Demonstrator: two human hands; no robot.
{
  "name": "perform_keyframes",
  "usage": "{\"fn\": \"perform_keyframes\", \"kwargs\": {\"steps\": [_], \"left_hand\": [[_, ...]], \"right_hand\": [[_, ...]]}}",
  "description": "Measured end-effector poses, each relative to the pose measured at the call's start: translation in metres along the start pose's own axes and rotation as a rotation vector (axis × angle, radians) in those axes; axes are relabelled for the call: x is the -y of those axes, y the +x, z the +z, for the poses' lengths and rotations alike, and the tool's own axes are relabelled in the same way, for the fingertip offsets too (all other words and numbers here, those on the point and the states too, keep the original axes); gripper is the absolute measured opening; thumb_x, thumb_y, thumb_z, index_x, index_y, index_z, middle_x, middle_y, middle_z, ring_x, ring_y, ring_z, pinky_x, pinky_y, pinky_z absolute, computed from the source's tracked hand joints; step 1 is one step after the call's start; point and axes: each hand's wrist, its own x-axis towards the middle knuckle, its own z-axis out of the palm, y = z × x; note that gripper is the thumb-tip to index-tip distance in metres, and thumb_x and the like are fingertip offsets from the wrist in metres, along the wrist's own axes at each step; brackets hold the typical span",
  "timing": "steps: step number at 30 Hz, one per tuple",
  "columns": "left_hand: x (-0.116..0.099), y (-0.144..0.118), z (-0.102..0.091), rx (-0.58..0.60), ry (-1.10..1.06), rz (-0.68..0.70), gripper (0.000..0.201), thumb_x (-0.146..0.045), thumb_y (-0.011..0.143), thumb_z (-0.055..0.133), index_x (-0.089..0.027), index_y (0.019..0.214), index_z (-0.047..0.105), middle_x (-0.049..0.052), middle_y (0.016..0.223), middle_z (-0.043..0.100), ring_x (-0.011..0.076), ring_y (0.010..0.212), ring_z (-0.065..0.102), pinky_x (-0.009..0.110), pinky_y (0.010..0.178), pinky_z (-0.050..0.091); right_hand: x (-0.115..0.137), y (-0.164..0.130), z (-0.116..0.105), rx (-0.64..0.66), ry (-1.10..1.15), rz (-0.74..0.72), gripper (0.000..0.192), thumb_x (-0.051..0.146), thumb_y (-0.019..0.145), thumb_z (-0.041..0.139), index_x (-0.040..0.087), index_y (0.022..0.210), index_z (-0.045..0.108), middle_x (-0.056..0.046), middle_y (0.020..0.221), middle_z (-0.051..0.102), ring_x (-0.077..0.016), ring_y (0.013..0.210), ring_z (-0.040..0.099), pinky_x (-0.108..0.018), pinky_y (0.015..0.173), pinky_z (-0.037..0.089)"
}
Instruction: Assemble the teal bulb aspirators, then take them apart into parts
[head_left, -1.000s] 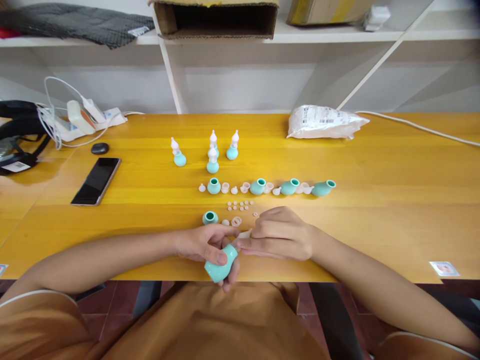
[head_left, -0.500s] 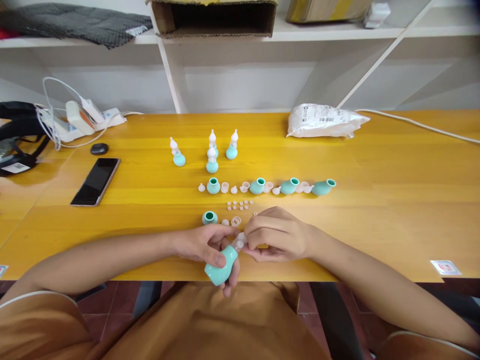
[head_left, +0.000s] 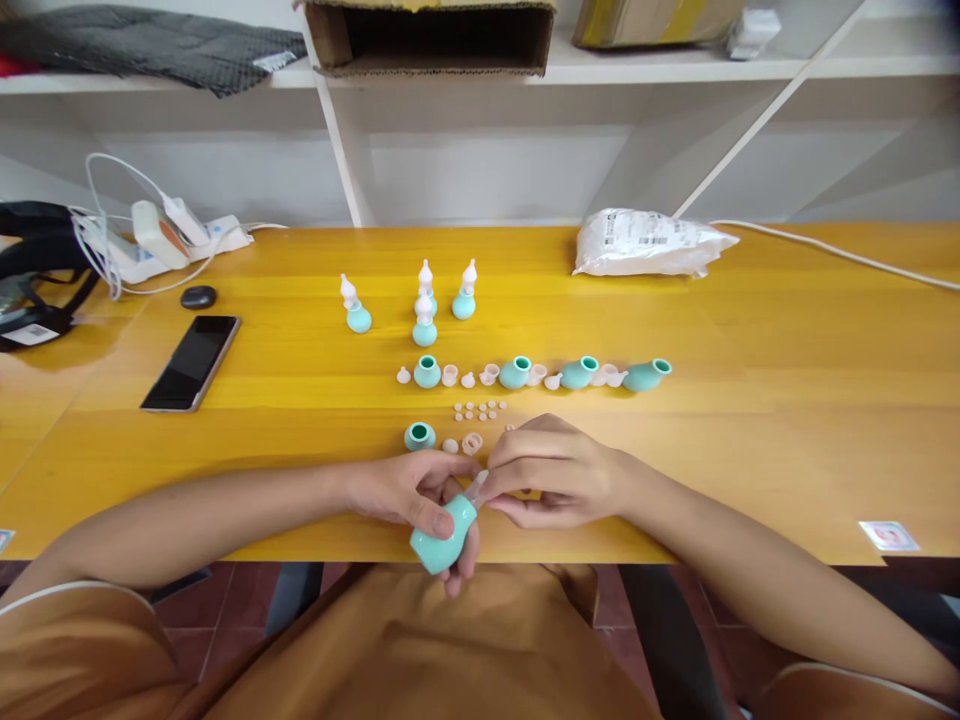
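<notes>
My left hand (head_left: 427, 490) is wrapped around a turquoise squeeze bulb (head_left: 442, 537), thumb on top, held tilted over the table's front edge. A translucent nozzle piece (head_left: 477, 487) sticks out of the bulb's neck, pointing up and right. The fingers of my right hand (head_left: 551, 470) are pinched at that nozzle piece; its contact point is partly hidden. Just beyond my hands are another open bulb (head_left: 419, 436), a white cap (head_left: 450, 446) and a clear ring (head_left: 472, 443). Several tiny white discs (head_left: 482, 411) lie in two short rows behind them.
Behind is a row of open turquoise bulbs (head_left: 515, 373), clear cups and white tips. Several assembled bulbs with white nozzles (head_left: 463, 290) stand farther back. A phone (head_left: 191, 364), earbud case (head_left: 199, 297) and power strip (head_left: 217, 236) lie left; a white plastic package (head_left: 651, 242) sits back right.
My right fingers have shifted slightly at the nozzle, so its tip now shows beside them. The small round white part seen there earlier is no longer visible. My left hand has hardly moved.
</notes>
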Motion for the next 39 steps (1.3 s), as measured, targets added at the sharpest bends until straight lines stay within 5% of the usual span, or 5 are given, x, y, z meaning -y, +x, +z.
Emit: {"fn": "perform_keyframes", "kwargs": {"steps": [7, 19, 26, 39], "left_hand": [[0.0005, 0.0013, 0.0006, 0.024, 0.010, -0.008, 0.055, -0.046, 0.098, 0.090, -0.023, 0.130, 0.052, 0.012, 0.100, 0.086, 0.0285, 0.081, 0.087, 0.032, 0.067, 0.066], [-0.0011, -0.0008, -0.0022, -0.001, 0.027, -0.025, 0.063, -0.057, 0.095, 0.091, -0.023, 0.132, 0.052, 0.011, 0.098, 0.085, 0.0279, 0.075, 0.085, 0.035, 0.069, 0.066], [-0.0007, -0.0005, -0.0017, -0.014, 0.016, -0.020, 0.067, -0.056, 0.095, 0.090, -0.023, 0.136, 0.049, 0.008, 0.091, 0.084, 0.0275, 0.073, 0.085, 0.035, 0.069, 0.065], [-0.0011, -0.0001, -0.0018, -0.002, 0.024, -0.020, 0.059, -0.052, 0.097, 0.089, -0.023, 0.129, 0.049, 0.007, 0.091, 0.084, 0.0277, 0.076, 0.086, 0.037, 0.071, 0.068]], "right_hand": [[0.0023, 0.0013, 0.0025, -0.058, 0.137, 0.078, 0.004, 0.014, 0.104, 0.074, 0.017, 0.106, 0.074, -0.003, 0.085, 0.073, -0.0099, 0.063, 0.063, -0.021, 0.057, 0.050], [0.0024, 0.0011, -0.0012, -0.057, 0.117, 0.119, 0.008, 0.014, 0.102, 0.077, 0.019, 0.108, 0.075, -0.004, 0.086, 0.076, -0.0112, 0.069, 0.069, -0.020, 0.062, 0.056], [0.0001, 0.0002, -0.0039, 0.008, 0.157, 0.126, 0.022, 0.019, 0.105, 0.077, 0.016, 0.127, 0.075, -0.009, 0.098, 0.080, -0.0141, 0.080, 0.074, -0.023, 0.069, 0.060], [0.0035, 0.0014, 0.0005, 0.008, 0.172, 0.131, 0.007, 0.016, 0.104, 0.076, 0.018, 0.110, 0.075, -0.005, 0.091, 0.074, -0.0129, 0.077, 0.072, -0.022, 0.068, 0.058]]}}
